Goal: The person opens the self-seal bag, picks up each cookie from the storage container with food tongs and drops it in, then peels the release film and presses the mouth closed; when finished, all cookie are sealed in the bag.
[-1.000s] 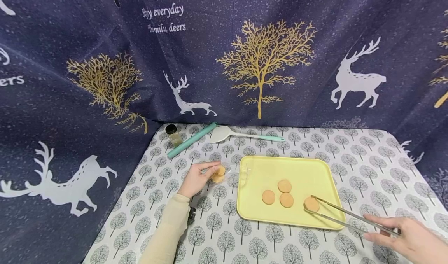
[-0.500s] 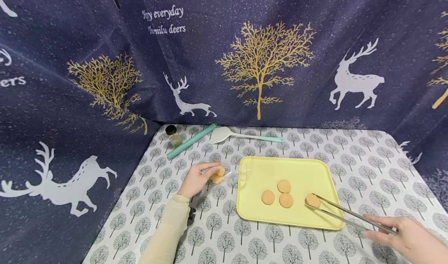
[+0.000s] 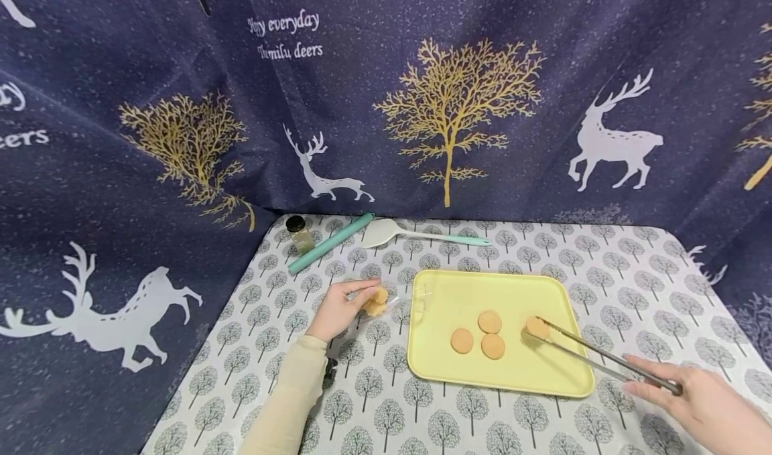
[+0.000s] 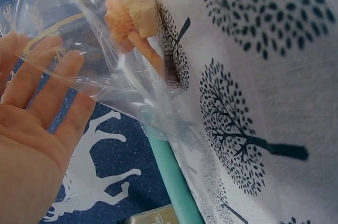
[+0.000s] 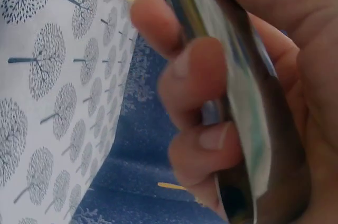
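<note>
On the left, my left hand [image 3: 340, 309] holds a clear plastic bag [image 4: 95, 76] by its edge. Pale orange pieces [image 4: 132, 15] lie inside it, some with wavy edges. My right hand [image 3: 693, 398] grips metal tongs [image 3: 603, 353] near their closed end; in the right wrist view its fingers wrap round the tongs' arms [image 5: 248, 102]. Between the tongs' tips is a round, flat orange slice [image 3: 537, 328], over the right part of the yellow tray [image 3: 446, 368]. To its left on the tray lie three similar round slices [image 3: 490, 321].
Behind the left hand, a teal rod [image 3: 330, 243] lies beside a small jar with a black lid [image 3: 299, 234]. A white spatula with a teal handle [image 3: 422, 232] rests at the back. A dark blue printed cloth [image 3: 386, 106] hangs behind the table.
The tongs and the slice between their tips have risen a little off the tray and shifted toward its far side. My left hand and the bag have stayed in place.
</note>
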Tool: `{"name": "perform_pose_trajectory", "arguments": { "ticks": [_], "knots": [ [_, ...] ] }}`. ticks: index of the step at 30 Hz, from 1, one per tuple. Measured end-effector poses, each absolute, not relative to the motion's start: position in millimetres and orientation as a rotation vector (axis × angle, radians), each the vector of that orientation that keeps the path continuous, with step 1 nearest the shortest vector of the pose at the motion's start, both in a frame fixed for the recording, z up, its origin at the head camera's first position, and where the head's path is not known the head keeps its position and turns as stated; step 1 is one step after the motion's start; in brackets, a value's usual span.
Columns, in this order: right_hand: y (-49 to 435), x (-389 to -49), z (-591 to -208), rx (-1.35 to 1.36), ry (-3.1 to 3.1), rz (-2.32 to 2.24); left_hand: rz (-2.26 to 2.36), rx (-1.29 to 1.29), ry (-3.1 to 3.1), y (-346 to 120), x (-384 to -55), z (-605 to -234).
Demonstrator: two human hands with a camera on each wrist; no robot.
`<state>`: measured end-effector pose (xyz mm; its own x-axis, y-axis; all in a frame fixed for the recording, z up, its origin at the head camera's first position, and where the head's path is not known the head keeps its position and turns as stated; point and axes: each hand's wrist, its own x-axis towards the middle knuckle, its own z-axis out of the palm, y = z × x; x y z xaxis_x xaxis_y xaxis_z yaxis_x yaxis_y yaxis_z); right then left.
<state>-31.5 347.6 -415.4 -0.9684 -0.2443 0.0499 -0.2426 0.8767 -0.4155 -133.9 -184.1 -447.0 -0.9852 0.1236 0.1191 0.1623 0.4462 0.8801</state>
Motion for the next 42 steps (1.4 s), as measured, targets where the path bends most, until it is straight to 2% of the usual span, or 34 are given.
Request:
{"name": "perform_pose_trajectory", "arguments": {
  "ticks": [6,14,24,29,32,42],
  "knots": [
    [327.4,-38.0,-407.7,-0.284,3.036,-0.663,-1.597,-0.283,-2.633,-185.3,-134.2,-447.1],
    [293.1,-48.6,-406.8,-0.574,3.256,-0.708,-1.596,-0.237,-2.643,-182.9,-133.0,-445.9],
    [252.0,-69.8,-409.1,-0.804,3.275,-0.749,-1.590,-0.249,-2.648,-172.1,-116.9,-413.3],
    [231.3,-77.3,-408.2,-0.926,3.240,-0.735,-1.602,-0.242,-2.646,-177.6,-124.1,-429.9],
    [222.0,-79.5,-407.0,-0.908,3.181,-0.732,-1.601,-0.238,-2.649,-181.9,-129.2,-441.6],
    [202.6,-94.8,-402.8,-0.941,2.975,-0.750,-1.602,-0.258,-2.658,-186.9,-130.5,-445.8]
  ]
}}
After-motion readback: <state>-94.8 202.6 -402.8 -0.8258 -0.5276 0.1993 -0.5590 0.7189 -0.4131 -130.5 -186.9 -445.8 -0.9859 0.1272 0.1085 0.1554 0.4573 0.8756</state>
